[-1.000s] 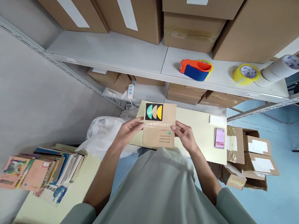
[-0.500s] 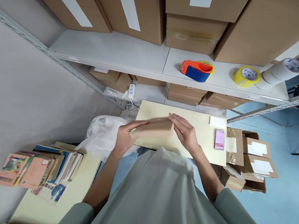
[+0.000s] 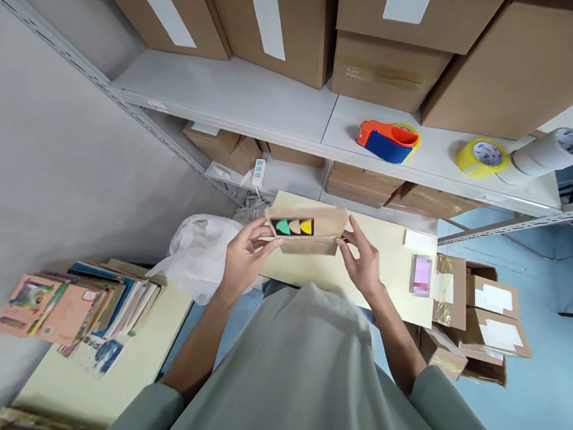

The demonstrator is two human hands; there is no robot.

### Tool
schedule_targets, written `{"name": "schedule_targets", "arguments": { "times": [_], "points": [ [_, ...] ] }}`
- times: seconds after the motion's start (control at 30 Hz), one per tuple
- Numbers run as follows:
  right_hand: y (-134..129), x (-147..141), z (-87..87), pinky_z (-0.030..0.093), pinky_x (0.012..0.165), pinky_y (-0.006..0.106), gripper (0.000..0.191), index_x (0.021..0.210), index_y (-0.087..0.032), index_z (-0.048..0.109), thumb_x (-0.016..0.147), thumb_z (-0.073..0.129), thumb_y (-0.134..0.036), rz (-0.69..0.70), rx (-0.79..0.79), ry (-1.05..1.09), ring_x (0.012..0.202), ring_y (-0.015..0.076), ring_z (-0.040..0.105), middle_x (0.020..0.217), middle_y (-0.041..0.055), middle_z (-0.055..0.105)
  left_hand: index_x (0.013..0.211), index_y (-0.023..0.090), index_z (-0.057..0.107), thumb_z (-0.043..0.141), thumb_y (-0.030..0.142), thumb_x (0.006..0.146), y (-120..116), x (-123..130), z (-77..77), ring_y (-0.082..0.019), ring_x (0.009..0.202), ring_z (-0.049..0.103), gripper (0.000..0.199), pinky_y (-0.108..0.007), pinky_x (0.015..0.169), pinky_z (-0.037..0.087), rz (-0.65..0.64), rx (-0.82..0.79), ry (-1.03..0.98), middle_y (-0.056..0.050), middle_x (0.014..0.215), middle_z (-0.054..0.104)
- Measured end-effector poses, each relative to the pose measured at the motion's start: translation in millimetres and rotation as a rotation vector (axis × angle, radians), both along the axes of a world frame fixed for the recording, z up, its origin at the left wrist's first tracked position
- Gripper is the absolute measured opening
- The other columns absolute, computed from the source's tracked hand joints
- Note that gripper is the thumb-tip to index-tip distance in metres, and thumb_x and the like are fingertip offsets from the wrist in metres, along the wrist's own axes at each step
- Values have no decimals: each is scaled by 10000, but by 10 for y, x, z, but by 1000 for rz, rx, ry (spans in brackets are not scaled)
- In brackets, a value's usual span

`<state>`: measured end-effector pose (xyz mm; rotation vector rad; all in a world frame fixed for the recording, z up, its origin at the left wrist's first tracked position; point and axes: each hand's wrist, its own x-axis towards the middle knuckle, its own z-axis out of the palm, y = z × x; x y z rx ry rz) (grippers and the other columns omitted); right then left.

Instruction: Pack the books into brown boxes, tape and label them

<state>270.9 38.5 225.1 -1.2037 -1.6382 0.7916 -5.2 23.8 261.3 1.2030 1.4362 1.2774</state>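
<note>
A small cardboard box (image 3: 308, 247) is held over the cream table, between my two hands. My left hand (image 3: 243, 255) grips its left end, fingers along the edge and thumb at the front. At the right end, my right hand (image 3: 363, 262) pinches the box's edge between thumb and fingers. The upper part looks like a raised lid or flap (image 3: 330, 224). A black strip (image 3: 293, 227) with green, tan and yellow rounded shapes shows at the left; whether it is printed on the box or lies inside I cannot tell.
On the shelf ahead sit an orange and blue tape dispenser (image 3: 388, 141) and tape rolls (image 3: 482, 158), under large cartons (image 3: 283, 27). A pink item (image 3: 420, 275) lies on the table (image 3: 389, 298). Books (image 3: 108, 306) and a white plastic bag (image 3: 193, 254) are left, small cartons (image 3: 493, 293) right.
The box has turned in my hands and now shows a raised flap and the coloured strip. My right hand has gone from flat against its end to a pinch. The view has shifted slightly.
</note>
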Motion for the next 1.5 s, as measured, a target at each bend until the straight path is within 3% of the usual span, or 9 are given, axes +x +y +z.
{"name": "schedule_targets", "arguments": {
  "times": [0.17, 0.4, 0.53, 0.63, 0.8, 0.97, 1.23, 1.4, 1.5],
  "points": [
    [29, -2, -87, 675, 937, 385, 439, 1293, -269, 790, 1071, 684, -633, 99, -322, 221, 986, 223, 800, 1168, 76, 867, 1091, 222, 784, 874, 557, 892, 33, -56, -139, -193, 845, 704, 400, -239, 611, 570, -97, -113, -19, -75, 1048, 798],
    [79, 77, -152, 656, 954, 375, 516, 1214, -257, 868, 861, 888, -634, 213, -448, 354, 954, 211, 799, 1099, 57, 875, 1183, 215, 832, 982, 456, 726, 44, -212, -283, -211, 904, 735, 538, -284, 749, 586, -191, -190, -94, -106, 1106, 830],
    [94, 15, -44, 545, 592, 291, 513, 984, -209, 850, 828, 913, -694, 142, -538, 370, 597, 160, 652, 711, 23, 787, 767, 215, 782, 971, 493, 751, 60, -144, -202, -161, 625, 621, 336, -255, 589, 502, -192, -218, -2, -32, 704, 724],
    [122, -52, -4, 354, 456, 281, 608, 691, -223, 722, 851, 855, -794, 97, -609, 338, 432, 109, 407, 461, -39, 558, 541, 221, 594, 873, 623, 871, 80, -60, -136, -106, 468, 417, 590, -244, 483, 359, -161, -227, 49, 21, 480, 489],
    [136, -96, -118, 345, 470, 287, 709, 623, -238, 655, 783, 833, -905, 112, -657, 296, 428, 100, 353, 419, -58, 482, 535, 223, 591, 828, 724, 883, 108, -43, -176, -108, 463, 387, 655, -259, 482, 327, -149, -192, 108, 32, 456, 432],
    [100, -123, -211, 360, 440, 269, 686, 669, -221, 668, 828, 832, -867, 123, -664, 352, 451, 111, 490, 551, 8, 662, 609, 218, 689, 814, 684, 921, 82, -91, -241, -126, 466, 468, 575, -279, 514, 386, -154, -231, 95, 3, 499, 556],
    [105, -140, -268, 659, 710, 354, 770, 972, -187, 809, 924, 645, -938, 131, -720, 498, 845, 248, 815, 978, 130, 851, 1074, 161, 879, 511, 875, 1008, 47, -204, -259, -238, 767, 780, 806, -280, 515, 512, -139, -271, 74, -161, 1049, 871],
    [196, -246, -644, 658, 861, 358, 570, 965, -250, 754, 760, 943, -747, 168, -685, 479, 869, 197, 768, 895, 12, 819, 1197, 221, 894, 787, 616, 958, 30, -137, -284, -241, 910, 804, 474, -327, 781, 653, -118, -111, 248, -92, 1154, 883],
    [272, -370, -931, 662, 913, 393, 615, 898, -266, 672, 673, 979, -748, 165, -730, 566, 794, 179, 745, 769, -37, 773, 1153, 274, 904, 735, 362, 1024, 24, 86, -256, -211, 861, 779, 231, -336, 827, 654, -162, 79, 485, -50, 1157, 888]
  ]
}}
